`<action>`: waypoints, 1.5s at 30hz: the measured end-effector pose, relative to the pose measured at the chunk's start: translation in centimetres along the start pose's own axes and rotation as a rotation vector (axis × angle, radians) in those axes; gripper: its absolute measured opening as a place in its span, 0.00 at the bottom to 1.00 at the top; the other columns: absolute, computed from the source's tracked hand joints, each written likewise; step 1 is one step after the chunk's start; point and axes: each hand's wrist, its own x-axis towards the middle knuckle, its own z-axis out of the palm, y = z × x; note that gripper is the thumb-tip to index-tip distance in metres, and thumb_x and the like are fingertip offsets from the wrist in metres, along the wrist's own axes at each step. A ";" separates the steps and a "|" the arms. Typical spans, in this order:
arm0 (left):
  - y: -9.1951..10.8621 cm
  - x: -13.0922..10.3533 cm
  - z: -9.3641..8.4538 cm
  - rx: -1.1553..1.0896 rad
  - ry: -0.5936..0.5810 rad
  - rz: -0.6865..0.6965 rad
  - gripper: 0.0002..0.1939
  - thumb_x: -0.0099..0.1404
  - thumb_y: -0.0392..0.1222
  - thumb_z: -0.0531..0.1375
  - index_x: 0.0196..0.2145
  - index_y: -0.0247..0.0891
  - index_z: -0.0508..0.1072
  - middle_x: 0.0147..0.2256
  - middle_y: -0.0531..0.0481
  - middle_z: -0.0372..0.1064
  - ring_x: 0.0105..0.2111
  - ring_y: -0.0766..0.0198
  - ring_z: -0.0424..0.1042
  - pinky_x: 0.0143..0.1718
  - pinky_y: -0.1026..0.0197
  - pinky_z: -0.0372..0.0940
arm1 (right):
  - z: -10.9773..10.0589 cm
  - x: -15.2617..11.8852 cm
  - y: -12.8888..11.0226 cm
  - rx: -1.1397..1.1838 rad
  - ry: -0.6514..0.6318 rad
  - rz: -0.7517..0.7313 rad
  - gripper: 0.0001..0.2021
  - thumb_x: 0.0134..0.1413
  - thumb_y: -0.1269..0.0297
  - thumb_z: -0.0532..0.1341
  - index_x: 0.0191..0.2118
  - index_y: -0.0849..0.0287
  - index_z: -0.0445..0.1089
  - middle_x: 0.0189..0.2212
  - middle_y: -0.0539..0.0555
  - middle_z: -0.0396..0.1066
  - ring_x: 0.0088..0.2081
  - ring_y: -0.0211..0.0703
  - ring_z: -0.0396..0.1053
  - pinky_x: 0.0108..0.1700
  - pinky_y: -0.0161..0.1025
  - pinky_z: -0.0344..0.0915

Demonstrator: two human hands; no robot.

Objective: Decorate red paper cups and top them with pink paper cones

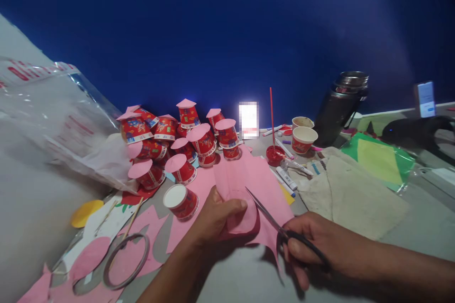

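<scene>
Left hand (223, 213): clamped on a pink paper piece (243, 221), thumb flat on top, fingers beneath; the piece is at the near middle of the worktop (245, 277). Right hand (302, 241): closed on the black handles of a pair of scissors (270, 218), blades directed away and to the left, tip just beside the piece. Both forearms enter from the near edge of view, the left angled inward, the right lying nearly across.

Beyond the hands, a large pink sheet (261, 170) lies spread. Left of it, one red paper cup (188, 206) stands inverted, white base up. Behind it is a cluster of red cups (204, 142) with pink paper cones, some stacked, some tilted. To the right, a red pot (275, 156) holds a red stick (272, 116); two cups (304, 141) stand mouth up, the nearer white inside. A dark flask (339, 111) leans behind, its mouth uncapped.

Grey worktop shows between the right forearm and a beige cloth (351, 194). On the near left, a tape ring (145, 253) and pink offcuts (90, 255) occupy the surface. A blue wall (213, 33) bounds the far side.
</scene>
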 end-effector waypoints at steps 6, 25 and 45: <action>-0.3 0.4 0.4 -0.090 0.052 -0.073 0.15 0.46 0.37 0.71 0.34 0.32 0.78 0.24 0.52 0.71 0.23 0.66 0.68 0.26 0.63 0.66 | -0.7 1.9 2.0 0.049 0.013 -0.070 0.29 0.52 0.33 0.64 0.30 0.61 0.68 0.19 0.51 0.71 0.19 0.32 0.54 0.23 0.32 0.48; -1.3 1.1 0.3 -0.145 0.101 -0.115 0.13 0.46 0.37 0.69 0.32 0.33 0.77 0.24 0.52 0.71 0.23 0.66 0.67 0.25 0.63 0.62 | -1.8 3.3 4.7 0.129 -0.010 -0.097 0.29 0.51 0.34 0.66 0.26 0.60 0.65 0.16 0.49 0.68 0.18 0.31 0.51 0.22 0.32 0.44; -0.9 0.9 0.8 -0.076 0.119 -0.098 0.13 0.46 0.38 0.69 0.21 0.37 0.66 0.18 0.59 0.57 0.18 0.71 0.56 0.20 0.65 0.53 | -2.2 3.8 4.9 0.155 0.014 -0.078 0.27 0.50 0.38 0.68 0.25 0.60 0.66 0.16 0.48 0.68 0.17 0.29 0.52 0.20 0.31 0.43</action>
